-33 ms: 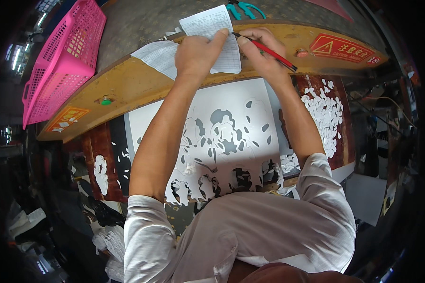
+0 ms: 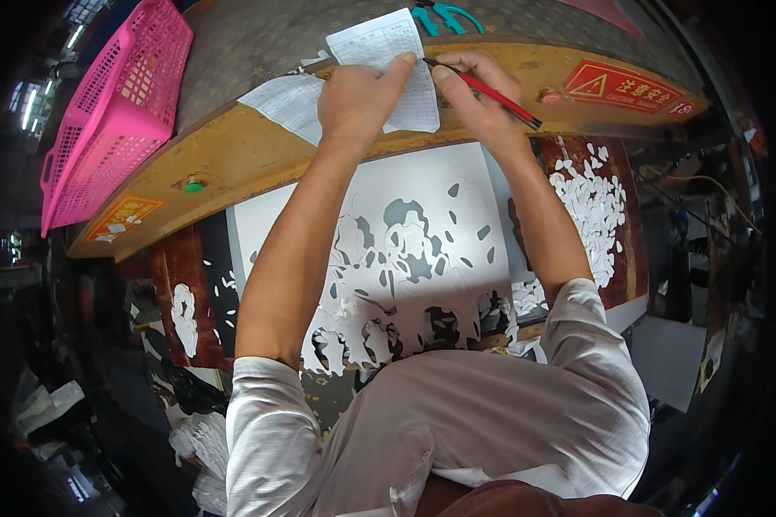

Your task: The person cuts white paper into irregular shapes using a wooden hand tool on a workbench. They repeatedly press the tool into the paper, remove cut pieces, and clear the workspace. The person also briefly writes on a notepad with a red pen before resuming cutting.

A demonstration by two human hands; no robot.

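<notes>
My left hand [image 2: 362,96] grips a printed paper form [image 2: 379,41], its thumb pressed on the sheet near the right edge. More of the paper [image 2: 289,105] droops to the left of this hand, over the front of the yellow beam. In my right hand [image 2: 485,93] is a red and black pen [image 2: 507,105], held between thumb and fingers with its dark tip at the paper's right edge. Below my forearms lies a white sheet [image 2: 466,168] with many cut-out shapes; my body shades its near part. The fingers of my left hand behind the paper are hidden.
A yellow beam [image 2: 259,142] crosses in front, with a green button [image 2: 193,185], a red button [image 2: 550,96] and warning stickers. A pink basket [image 2: 121,112] stands at far left, teal-handled pliers or cutters [image 2: 448,17] beyond the paper. Small white cut pieces [image 2: 591,207] are heaped at right.
</notes>
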